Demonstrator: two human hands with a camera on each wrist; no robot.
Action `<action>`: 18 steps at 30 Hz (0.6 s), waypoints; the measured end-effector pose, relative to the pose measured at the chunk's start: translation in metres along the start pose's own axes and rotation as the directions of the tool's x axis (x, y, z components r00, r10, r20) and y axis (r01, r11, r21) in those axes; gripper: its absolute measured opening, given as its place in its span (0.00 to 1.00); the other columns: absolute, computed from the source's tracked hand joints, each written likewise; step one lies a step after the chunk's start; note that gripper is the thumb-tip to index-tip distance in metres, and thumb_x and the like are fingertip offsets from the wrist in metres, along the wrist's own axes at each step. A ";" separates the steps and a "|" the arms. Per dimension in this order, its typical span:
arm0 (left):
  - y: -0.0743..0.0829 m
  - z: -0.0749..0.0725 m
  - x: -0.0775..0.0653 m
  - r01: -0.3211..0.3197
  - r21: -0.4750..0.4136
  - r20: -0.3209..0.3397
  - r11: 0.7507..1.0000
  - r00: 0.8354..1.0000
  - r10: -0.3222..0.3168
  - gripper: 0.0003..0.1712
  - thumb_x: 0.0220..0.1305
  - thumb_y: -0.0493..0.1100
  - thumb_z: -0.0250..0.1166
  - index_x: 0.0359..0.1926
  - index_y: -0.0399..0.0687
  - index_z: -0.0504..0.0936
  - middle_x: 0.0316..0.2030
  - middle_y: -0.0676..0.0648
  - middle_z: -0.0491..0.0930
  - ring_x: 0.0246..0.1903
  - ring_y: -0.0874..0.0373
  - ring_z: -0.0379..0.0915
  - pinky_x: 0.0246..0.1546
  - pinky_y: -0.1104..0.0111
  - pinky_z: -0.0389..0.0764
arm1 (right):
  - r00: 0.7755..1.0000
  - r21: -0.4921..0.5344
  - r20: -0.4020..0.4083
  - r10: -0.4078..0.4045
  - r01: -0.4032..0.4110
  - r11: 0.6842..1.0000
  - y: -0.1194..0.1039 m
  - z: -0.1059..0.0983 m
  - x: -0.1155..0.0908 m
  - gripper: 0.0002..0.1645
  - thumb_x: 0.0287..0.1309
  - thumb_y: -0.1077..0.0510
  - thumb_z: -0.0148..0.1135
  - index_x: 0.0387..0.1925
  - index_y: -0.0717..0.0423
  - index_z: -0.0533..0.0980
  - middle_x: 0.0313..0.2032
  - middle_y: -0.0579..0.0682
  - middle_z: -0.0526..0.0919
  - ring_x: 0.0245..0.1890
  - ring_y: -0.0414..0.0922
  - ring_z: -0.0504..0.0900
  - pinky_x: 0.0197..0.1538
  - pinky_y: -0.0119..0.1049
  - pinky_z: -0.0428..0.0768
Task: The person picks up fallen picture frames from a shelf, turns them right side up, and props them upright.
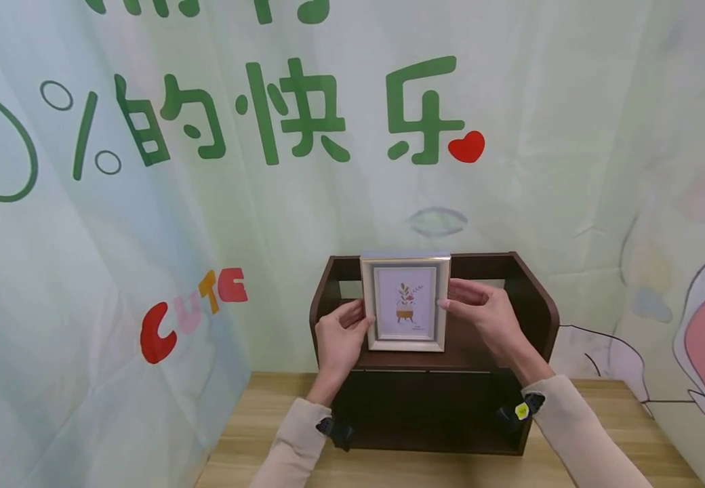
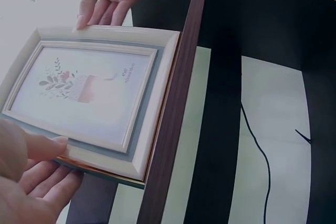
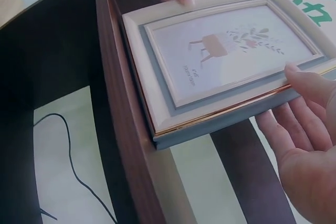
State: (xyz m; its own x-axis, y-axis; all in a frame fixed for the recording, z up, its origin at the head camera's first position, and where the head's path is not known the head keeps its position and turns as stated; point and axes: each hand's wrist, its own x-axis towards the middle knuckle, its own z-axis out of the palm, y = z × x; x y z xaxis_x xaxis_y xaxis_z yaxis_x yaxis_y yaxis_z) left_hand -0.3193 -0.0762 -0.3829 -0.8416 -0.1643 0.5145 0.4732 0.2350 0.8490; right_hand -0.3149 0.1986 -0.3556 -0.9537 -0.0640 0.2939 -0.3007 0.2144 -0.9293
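Observation:
A cream picture frame (image 1: 440, 329) with a grey inner border and a potted-plant print stands upright on the upper shelf of a dark brown desk rack (image 1: 535, 298). My left hand (image 1: 341, 339) holds its left edge, thumb on the front and fingers toward the back. On the opposite edge, my right hand (image 1: 489, 315) pinches the frame the same way. Both wrist views show the frame's lower edge at the shelf board (image 2: 176, 98), with thumbs (image 3: 310, 85) on the front face. The frame's back is hidden.
The rack stands on a wood-grain table (image 1: 273, 400) against a printed cloth backdrop (image 1: 304, 203). Its lower compartment (image 1: 426, 407) is dark inside. A thin black cable (image 2: 262, 156) shows through a gap in the rack's back.

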 end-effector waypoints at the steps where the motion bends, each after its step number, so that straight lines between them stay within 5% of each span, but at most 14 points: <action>1: -0.001 0.000 0.000 -0.002 -0.002 0.002 1.000 1.000 0.002 0.19 0.59 0.31 0.77 0.53 0.32 0.88 0.47 0.34 0.90 0.48 0.43 0.90 0.49 0.61 0.90 | 1.000 -0.003 0.009 -0.002 0.002 1.000 0.001 0.000 -0.001 0.37 0.61 0.44 0.76 0.69 0.48 0.77 0.64 0.53 0.85 0.64 0.49 0.86 0.67 0.42 0.83; 11: -0.001 0.000 0.003 -0.004 -0.004 0.013 1.000 1.000 0.004 0.19 0.60 0.32 0.77 0.52 0.35 0.89 0.47 0.36 0.91 0.48 0.45 0.90 0.50 0.61 0.90 | 0.993 0.000 0.098 0.059 -0.059 0.998 0.024 -0.002 -0.010 0.38 0.63 0.51 0.75 0.72 0.55 0.75 0.65 0.59 0.83 0.64 0.51 0.85 0.61 0.34 0.86; 18: -0.004 0.005 0.005 -0.013 -0.019 -0.006 1.000 1.000 0.013 0.18 0.61 0.29 0.75 0.52 0.33 0.89 0.47 0.34 0.90 0.49 0.42 0.90 0.51 0.58 0.90 | 0.993 -0.051 0.090 0.080 -0.076 0.996 0.040 0.007 -0.023 0.36 0.62 0.52 0.76 0.69 0.58 0.76 0.62 0.60 0.86 0.59 0.45 0.88 0.56 0.21 0.82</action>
State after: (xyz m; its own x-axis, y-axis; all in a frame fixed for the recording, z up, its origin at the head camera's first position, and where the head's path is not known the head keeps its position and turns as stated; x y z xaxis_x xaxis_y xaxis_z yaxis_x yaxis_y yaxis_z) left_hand -0.3265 -0.0733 -0.3843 -0.8337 -0.1666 0.5265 0.4894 0.2190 0.8441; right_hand -0.3056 0.2018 -0.4014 -0.9712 -0.1341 0.1971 -0.2270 0.2677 -0.9364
